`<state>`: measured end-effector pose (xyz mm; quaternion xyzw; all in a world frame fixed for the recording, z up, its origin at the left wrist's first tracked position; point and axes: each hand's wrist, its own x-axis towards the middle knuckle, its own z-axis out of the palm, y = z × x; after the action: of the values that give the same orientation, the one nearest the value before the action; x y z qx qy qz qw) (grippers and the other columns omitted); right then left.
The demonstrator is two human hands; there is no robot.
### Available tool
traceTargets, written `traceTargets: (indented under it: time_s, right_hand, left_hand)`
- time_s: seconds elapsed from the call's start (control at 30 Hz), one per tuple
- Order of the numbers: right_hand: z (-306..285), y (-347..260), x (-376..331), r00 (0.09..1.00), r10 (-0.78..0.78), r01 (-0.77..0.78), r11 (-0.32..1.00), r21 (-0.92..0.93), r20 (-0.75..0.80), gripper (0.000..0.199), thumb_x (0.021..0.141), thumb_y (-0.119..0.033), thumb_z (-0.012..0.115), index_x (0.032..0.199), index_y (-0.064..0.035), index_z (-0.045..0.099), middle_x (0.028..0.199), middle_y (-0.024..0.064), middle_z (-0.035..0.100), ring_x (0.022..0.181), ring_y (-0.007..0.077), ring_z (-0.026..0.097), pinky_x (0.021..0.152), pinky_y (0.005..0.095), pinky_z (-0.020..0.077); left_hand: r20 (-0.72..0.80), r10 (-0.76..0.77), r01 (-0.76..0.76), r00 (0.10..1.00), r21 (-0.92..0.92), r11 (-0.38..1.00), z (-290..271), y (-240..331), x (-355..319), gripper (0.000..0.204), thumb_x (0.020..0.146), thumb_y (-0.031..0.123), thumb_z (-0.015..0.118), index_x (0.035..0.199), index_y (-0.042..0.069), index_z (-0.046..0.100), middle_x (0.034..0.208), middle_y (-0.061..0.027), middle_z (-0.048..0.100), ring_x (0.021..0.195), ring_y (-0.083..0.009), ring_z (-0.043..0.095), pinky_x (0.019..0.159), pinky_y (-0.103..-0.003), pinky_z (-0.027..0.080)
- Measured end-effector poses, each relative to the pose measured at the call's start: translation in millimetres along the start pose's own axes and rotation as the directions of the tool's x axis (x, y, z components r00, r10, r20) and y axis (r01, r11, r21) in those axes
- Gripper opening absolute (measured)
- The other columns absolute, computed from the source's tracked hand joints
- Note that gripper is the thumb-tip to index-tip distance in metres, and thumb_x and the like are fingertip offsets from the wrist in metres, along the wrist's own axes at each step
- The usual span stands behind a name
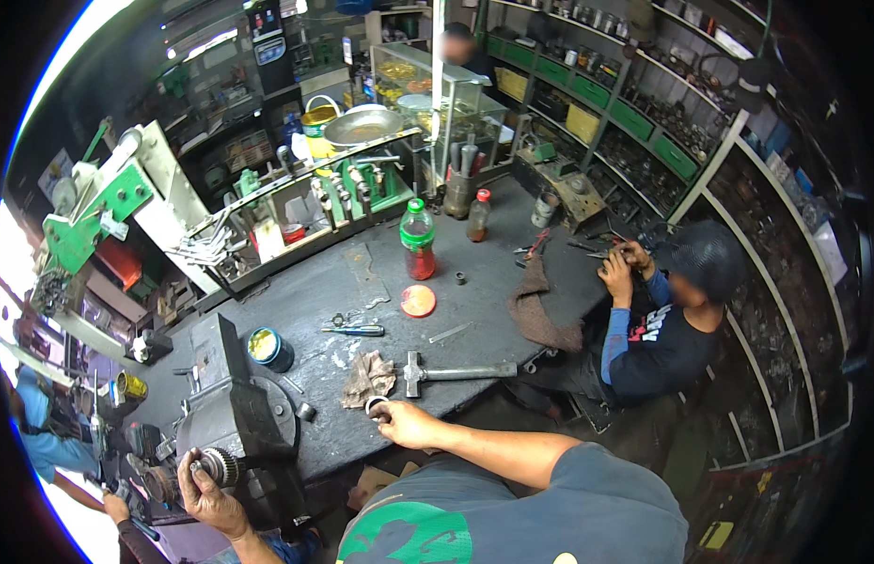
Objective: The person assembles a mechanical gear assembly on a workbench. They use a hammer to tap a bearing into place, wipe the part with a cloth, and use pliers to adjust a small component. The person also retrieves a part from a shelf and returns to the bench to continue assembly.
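My left hand [209,498] is closed around a toothed metal gear [220,466], held beside the big dark bench vise [232,418] at the lower left. My right hand [410,425] pinches a small metal ring [376,404] over the near edge of the workbench [324,437]. Just beyond that ring lies a crumpled, stained rag [368,379]. To its right rests a steel bar with a cross-shaped head [456,373], like a heavy hammer. A blue tin of yellowish grease [270,349] stands behind the vise, and a small metal cylinder [306,412] sits next to it.
A screwdriver [358,330], a red round lid [418,301], a bottle of red liquid [418,242] and a red-capped bottle [478,216] occupy the bench. Brown cloth [542,318] lies near a seated co-worker [677,324] handling a small tool. A tool rack [343,193] borders the far side.
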<state>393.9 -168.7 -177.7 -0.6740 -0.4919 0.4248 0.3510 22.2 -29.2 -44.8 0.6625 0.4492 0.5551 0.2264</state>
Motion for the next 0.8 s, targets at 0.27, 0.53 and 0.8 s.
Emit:
traceTargets:
  time_s: [0.27,0.53,0.8]
  right_hand:
    - [8.5,-14.3,12.8,0.987,-0.16,0.161,0.986,-0.05,0.025,0.042,0.1,-0.016,0.072,0.14,-0.0028,0.071,0.133,0.0227,0.075,0.125,0.0382,0.073,0.108,0.0479,0.0575]
    - [5.0,-13.4,2.2,0.989,-0.143,0.145,0.986,-0.085,0.027,0.044,0.099,-0.016,0.072,0.141,-0.0033,0.071,0.132,0.0236,0.075,0.124,0.0399,0.073,0.107,0.0487,0.0575]
    - [-27.0,-3.8,-4.5,0.988,-0.153,0.155,0.981,-0.113,0.024,0.043,0.098,-0.015,0.074,0.139,-0.0019,0.071,0.126,0.0241,0.074,0.112,0.0387,0.076,0.099,0.0486,0.0601]
  left_hand:
    - [0.248,0.047,-0.142,0.968,0.381,0.914,-43.6,55.2,22.4,0.029,0.114,0.014,0.069,0.13,-0.009,0.076,0.123,-0.0176,0.079,0.115,-0.0266,0.074,0.106,-0.04,0.056]
    - [0.375,-0.024,-0.163,0.927,0.459,0.873,-38.8,84.0,49.1,0.02,0.102,-0.004,0.075,0.119,-0.013,0.077,0.103,-0.0195,0.081,0.096,-0.0242,0.079,0.093,-0.036,0.062]
    - [0.493,-0.115,-0.137,0.862,0.446,0.884,-51.6,97.3,73.6,0.018,0.097,-0.007,0.078,0.115,-0.011,0.076,0.106,-0.0137,0.074,0.095,-0.0206,0.075,0.09,-0.033,0.06]
